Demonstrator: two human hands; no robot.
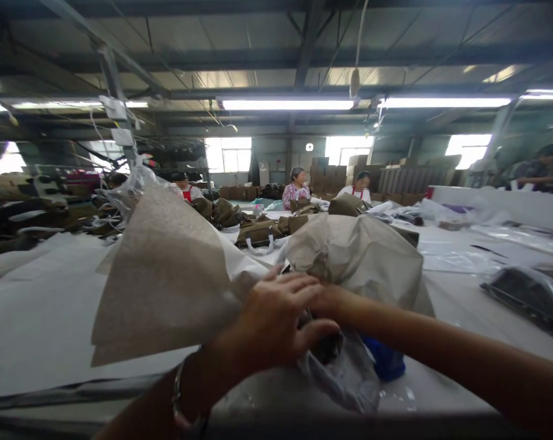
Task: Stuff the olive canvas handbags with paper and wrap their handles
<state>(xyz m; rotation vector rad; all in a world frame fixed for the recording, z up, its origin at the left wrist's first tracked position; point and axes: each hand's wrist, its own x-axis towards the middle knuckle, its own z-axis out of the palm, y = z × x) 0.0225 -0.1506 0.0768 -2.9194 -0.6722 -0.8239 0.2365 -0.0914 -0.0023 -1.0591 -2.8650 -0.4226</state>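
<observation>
left hand [276, 315] overlaps right hand [329, 300] in front of a puffed, pale beige cloth bag [368, 256]

the bag sits on a white worktable [454, 311]. at its near left edge lies the bare left hand, a silvery bracelet [178, 391] on the wrist, fingers across the right hand and thumb spread away; whether it grips anything, i cannot tell. the bare right hand reaches in along the bag's near side, mostly hidden under those fingers, so its grip cannot be told either. left of the bag, a thin, layered, brown-beige sheet [166, 281] flares upward. just in front of the bag are crumpled clear plastic [349, 379] and a glossy blue item [386, 360]. behind it lie olive-brown fabric bags [258, 232]; well to its right, a dark item in clear plastic wrapping [528, 299].
</observation>
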